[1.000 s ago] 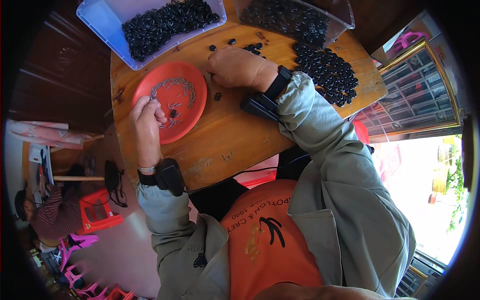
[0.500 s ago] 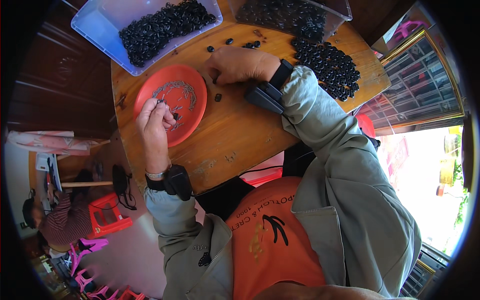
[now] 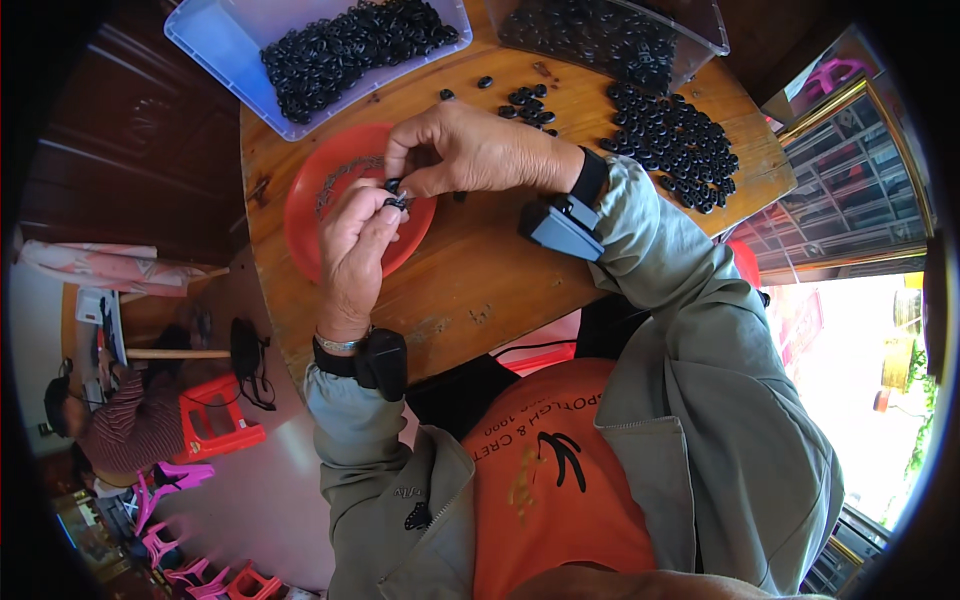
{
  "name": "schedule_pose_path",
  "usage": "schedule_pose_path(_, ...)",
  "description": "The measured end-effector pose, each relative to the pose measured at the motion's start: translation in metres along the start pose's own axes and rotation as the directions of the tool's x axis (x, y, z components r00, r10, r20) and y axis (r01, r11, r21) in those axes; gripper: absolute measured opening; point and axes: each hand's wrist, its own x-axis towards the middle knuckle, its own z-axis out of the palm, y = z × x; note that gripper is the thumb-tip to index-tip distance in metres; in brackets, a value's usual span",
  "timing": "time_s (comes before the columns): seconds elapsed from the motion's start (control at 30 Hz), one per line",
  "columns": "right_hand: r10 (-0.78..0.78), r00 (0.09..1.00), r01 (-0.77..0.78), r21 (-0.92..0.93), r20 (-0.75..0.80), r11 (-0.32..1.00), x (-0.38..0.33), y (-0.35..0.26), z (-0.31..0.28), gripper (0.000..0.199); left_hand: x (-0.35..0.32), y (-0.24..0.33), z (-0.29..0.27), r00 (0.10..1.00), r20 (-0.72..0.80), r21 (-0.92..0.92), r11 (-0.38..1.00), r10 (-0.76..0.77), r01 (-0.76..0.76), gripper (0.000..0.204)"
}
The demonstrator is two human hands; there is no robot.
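Two small black plastic pieces meet over a red-orange plate (image 3: pixel 300 225). The lower black piece (image 3: pixel 396 204) is pinched between thumb and fingers of the left hand (image 3: pixel 352 240). The upper black piece (image 3: pixel 392 185) is at the fingertips of the right hand (image 3: pixel 480 150), whose thumb and forefinger are drawn close together; whether the pieces are joined cannot be told. Thin metal pins (image 3: pixel 345 172) lie in the plate, partly covered by the hands. The plate sits on a wooden surface (image 3: pixel 450 300), and one dark piece (image 3: pixel 460 196) shows just below the right hand. Beyond that hand are a small cluster of black oval pieces (image 3: pixel 525 105) and, farther right, a broad spread of similar pieces (image 3: pixel 670 145). At the far edge stand a translucent bluish tub (image 3: pixel 215 60) holding a black heap (image 3: pixel 350 50) and a clear tub (image 3: pixel 705 50) with dark contents. Off to the left, a person in a striped top (image 3: pixel 135 420) is near a red plastic stool (image 3: pixel 200 440).
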Motion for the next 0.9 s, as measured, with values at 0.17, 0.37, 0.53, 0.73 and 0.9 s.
schedule_pose_path(0.17, -0.062, 0.997, 0.066, 0.081, -0.045, 0.995, 0.001, 0.005, 0.004, 0.014, 0.001, -0.004, 0.001, 0.995, -0.037, 0.053, 0.995, 0.089, -0.087, 0.013)
schedule_pose_path(0.37, 0.017, 1.000, -0.017, 0.206, 0.003, 0.978, 0.003, 0.013, 0.005, 0.013, 0.000, -0.002, 0.003, 0.988, -0.051, 0.173, 0.975, 0.148, -0.137, 0.011)
schedule_pose_path(0.53, 0.071, 0.997, -0.079, 0.260, 0.042, 0.962, 0.003, 0.014, 0.007, 0.013, -0.001, -0.005, 0.001, 0.991, -0.052, 0.156, 0.981, 0.127, -0.118, 0.010)
schedule_pose_path(0.73, 0.041, 0.998, -0.050, 0.260, 0.038, 0.964, 0.004, 0.015, 0.011, 0.013, -0.001, -0.003, 0.000, 0.997, -0.070, -0.129, 0.991, -0.043, 0.033, 0.015)
schedule_pose_path(0.9, -0.120, 0.992, 0.123, 0.217, -0.026, 0.968, 0.003, 0.012, 0.021, 0.024, -0.001, -0.013, -0.009, 0.987, -0.011, -0.439, 0.888, -0.158, 0.137, 0.022)
